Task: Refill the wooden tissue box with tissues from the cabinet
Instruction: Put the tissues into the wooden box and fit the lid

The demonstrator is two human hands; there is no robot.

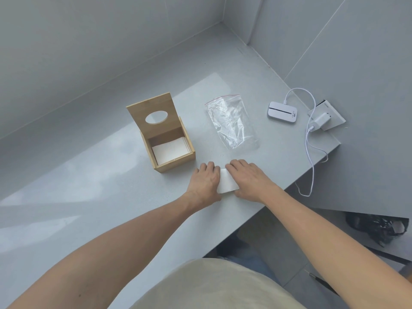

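The wooden tissue box (pixel 176 160) stands on the grey counter (pixel 89 186) with its lid (pixel 153 112) swung up; the lid has an oval hole. White tissues (pixel 170 151) lie inside it. Just right of the box, near the counter's front edge, a small white stack of tissues (pixel 227 181) lies flat. My left hand (pixel 205 181) presses its left side and my right hand (pixel 247 178) its right side, fingers curled over the far edge. An empty clear zip bag (pixel 231 121) lies behind my hands.
A white pocket device (pixel 282 112) with a white cable (pixel 311 152) lies at the right, plugged to a charger (pixel 321 121) in a wall socket. Tiled walls close the back and right. The counter's edge drops off below my right forearm; a black bag (pixel 379 228) lies on the floor.
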